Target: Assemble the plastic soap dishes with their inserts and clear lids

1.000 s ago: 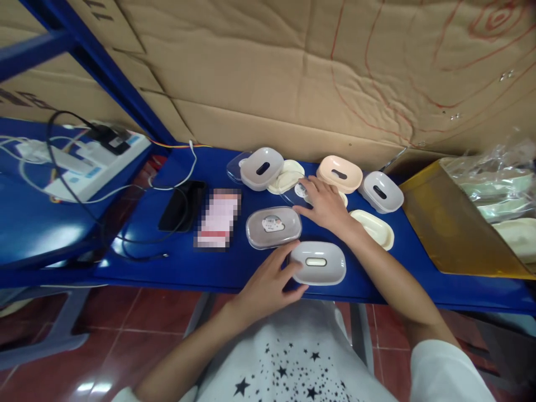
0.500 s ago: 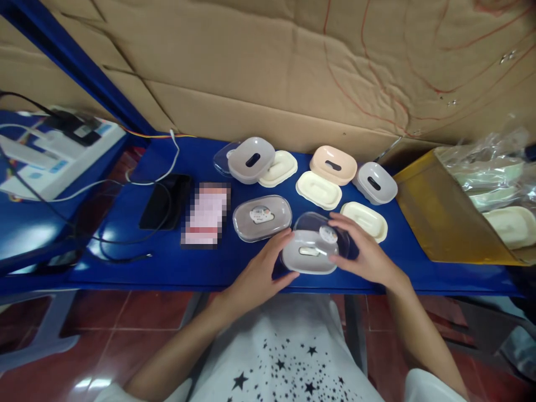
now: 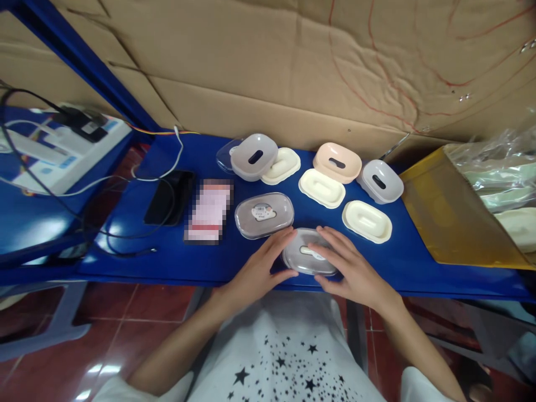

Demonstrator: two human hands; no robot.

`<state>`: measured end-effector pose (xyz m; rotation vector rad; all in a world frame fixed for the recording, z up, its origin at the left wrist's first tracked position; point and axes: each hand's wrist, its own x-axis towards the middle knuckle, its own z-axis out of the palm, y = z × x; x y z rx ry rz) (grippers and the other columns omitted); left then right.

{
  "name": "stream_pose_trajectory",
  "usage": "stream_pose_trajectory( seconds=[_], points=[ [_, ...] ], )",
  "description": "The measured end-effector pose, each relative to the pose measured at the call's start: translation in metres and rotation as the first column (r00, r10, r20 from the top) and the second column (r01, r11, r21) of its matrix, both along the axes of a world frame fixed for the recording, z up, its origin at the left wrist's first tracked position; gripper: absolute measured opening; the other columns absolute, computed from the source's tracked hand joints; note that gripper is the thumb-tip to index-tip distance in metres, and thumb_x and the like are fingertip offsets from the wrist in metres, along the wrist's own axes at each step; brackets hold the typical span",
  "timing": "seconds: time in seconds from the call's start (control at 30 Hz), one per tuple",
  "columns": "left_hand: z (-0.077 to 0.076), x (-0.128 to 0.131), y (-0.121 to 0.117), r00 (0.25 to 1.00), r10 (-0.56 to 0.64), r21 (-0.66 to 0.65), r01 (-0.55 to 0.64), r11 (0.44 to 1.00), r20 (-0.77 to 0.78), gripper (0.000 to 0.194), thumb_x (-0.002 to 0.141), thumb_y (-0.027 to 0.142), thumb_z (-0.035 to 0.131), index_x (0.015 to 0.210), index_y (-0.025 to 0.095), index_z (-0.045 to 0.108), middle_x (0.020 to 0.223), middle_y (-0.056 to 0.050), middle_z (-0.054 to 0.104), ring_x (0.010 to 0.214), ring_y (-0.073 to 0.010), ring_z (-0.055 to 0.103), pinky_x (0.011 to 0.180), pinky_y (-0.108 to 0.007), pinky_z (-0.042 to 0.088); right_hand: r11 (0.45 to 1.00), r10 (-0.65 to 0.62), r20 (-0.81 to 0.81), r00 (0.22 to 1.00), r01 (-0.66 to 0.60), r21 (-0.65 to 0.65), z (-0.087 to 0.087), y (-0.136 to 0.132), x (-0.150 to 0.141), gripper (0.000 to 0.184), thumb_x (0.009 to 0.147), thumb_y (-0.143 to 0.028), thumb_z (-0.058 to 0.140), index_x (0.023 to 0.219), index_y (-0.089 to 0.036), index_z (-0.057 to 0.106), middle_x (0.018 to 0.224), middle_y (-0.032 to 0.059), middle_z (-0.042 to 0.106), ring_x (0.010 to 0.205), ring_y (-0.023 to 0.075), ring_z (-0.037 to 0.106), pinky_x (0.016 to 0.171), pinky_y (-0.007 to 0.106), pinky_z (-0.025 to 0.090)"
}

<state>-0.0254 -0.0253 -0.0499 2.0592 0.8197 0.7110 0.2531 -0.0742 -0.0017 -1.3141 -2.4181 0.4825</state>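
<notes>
At the front edge of the blue table sits a grey soap box (image 3: 298, 259) with its clear lid over it. My left hand (image 3: 262, 271) holds its left end between thumb and fingers. My right hand (image 3: 355, 268) spans the lid and right end, fingers on top and thumb at the front edge; part of the lid's white sticker shows under them. Just behind my left hand lies another lidded grey soap box (image 3: 266, 220) with a label. A cream soap tray (image 3: 367, 222) rests behind my right hand, apart from it.
Farther back are grey soap boxes (image 3: 383, 181) (image 3: 247, 162), a peach one (image 3: 335, 167), and cream trays (image 3: 321, 188) (image 3: 282, 166). A phone (image 3: 209, 212), a black device (image 3: 170, 198) and cables lie left. An open carton (image 3: 435, 218) with bagged parts stands right.
The clear lid, tilted in my right hand before, has come down left and lies over the grey soap box. My left hand has stayed at the box's left end.
</notes>
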Motion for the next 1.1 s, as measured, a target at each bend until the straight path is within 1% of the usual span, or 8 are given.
stream_pose_trajectory(
  seconds=[0.1,0.2,0.4,0.53,0.67,0.8,0.93,1.1],
  points=[
    [-0.001,0.000,0.000,1.000,0.004,0.000,-0.004,1.000,0.010,0.082,0.102,0.040,0.076,0.170,0.040,0.030,0.168,-0.013,0.047,0.156,-0.0329,0.049,0.125,-0.058,0.048,0.998,-0.001,0.041,0.999,-0.002,0.055,0.001,-0.002,-0.005,0.064,0.101,-0.032,0.069,0.162,-0.030,0.049,0.176,0.0127,0.039,0.162,0.0379,0.038,0.122,0.063,0.051],
    [-0.004,-0.001,0.000,1.000,0.007,-0.009,-0.007,1.000,-0.006,0.083,0.102,0.043,0.076,0.170,0.041,0.030,0.169,-0.012,0.046,0.156,-0.0323,0.049,0.125,-0.057,0.048,0.994,-0.005,0.064,0.998,-0.002,0.107,-0.001,-0.004,-0.009,0.066,0.100,-0.031,0.068,0.163,-0.030,0.048,0.175,0.0135,0.040,0.159,0.0394,0.041,0.121,0.064,0.051],
    [-0.003,-0.007,0.001,0.995,-0.029,-0.005,0.028,1.000,-0.098,0.090,0.103,0.052,0.072,0.173,0.048,0.016,0.176,-0.006,0.039,0.160,-0.0310,0.044,0.129,-0.055,0.043,0.986,-0.008,0.088,0.996,-0.007,0.168,-0.009,-0.006,-0.011,0.075,0.099,-0.031,0.066,0.169,-0.032,0.038,0.176,0.0130,0.037,0.152,0.0424,0.046,0.113,0.066,0.054],
    [-0.002,-0.009,0.003,0.995,-0.033,-0.028,0.030,0.999,-0.096,0.088,0.102,0.054,0.071,0.172,0.051,0.018,0.176,-0.006,0.040,0.160,-0.0323,0.044,0.129,-0.057,0.044,0.978,-0.009,0.109,0.994,-0.014,0.206,-0.013,-0.006,-0.010,0.080,0.099,-0.031,0.065,0.172,-0.033,0.032,0.174,0.0134,0.040,0.146,0.0430,0.050,0.110,0.066,0.055],
    [-0.002,-0.008,0.004,0.998,-0.037,-0.033,0.035,0.999,-0.059,0.089,0.103,0.048,0.073,0.173,0.048,0.018,0.174,-0.008,0.041,0.159,-0.0314,0.045,0.128,-0.056,0.044,0.979,-0.003,0.135,0.991,-0.024,0.204,-0.015,-0.004,-0.008,0.079,0.103,-0.034,0.063,0.174,-0.034,0.028,0.174,0.0148,0.040,0.147,0.0427,0.050,0.110,0.066,0.054],
    [-0.003,-0.007,0.006,0.998,-0.051,-0.038,0.049,0.998,-0.045,0.091,0.102,0.043,0.075,0.174,0.043,0.018,0.173,-0.010,0.042,0.159,-0.0311,0.046,0.128,-0.056,0.044,0.985,0.002,0.147,0.989,-0.028,0.173,-0.016,-0.002,-0.007,0.082,0.105,-0.047,0.065,0.175,-0.031,0.025,0.174,0.0177,0.039,0.151,0.0415,0.048,0.113,0.064,0.053],
    [-0.005,-0.008,0.005,0.997,-0.048,-0.029,0.046,0.999,-0.055,0.089,0.102,0.041,0.075,0.173,0.042,0.020,0.173,-0.010,0.043,0.159,-0.0309,0.045,0.128,-0.056,0.045,0.975,-0.021,0.212,0.977,-0.027,0.221,-0.012,-0.004,-0.012,0.085,0.102,-0.051,0.072,0.173,-0.029,0.031,0.172,0.0204,0.043,0.150,0.0421,0.049,0.112,0.063,0.054],
    [-0.003,-0.009,0.003,0.997,-0.046,-0.019,0.045,0.999,-0.061,0.088,0.103,0.041,0.074,0.173,0.043,0.020,0.173,-0.010,0.043,0.159,-0.0304,0.046,0.128,-0.056,0.044,0.972,-0.043,0.232,0.972,-0.013,0.235,-0.012,-0.007,-0.017,0.082,0.102,-0.053,0.070,0.172,-0.029,0.034,0.171,0.0209,0.044,0.149,0.0426,0.050,0.109,0.063,0.055]
  ],
)
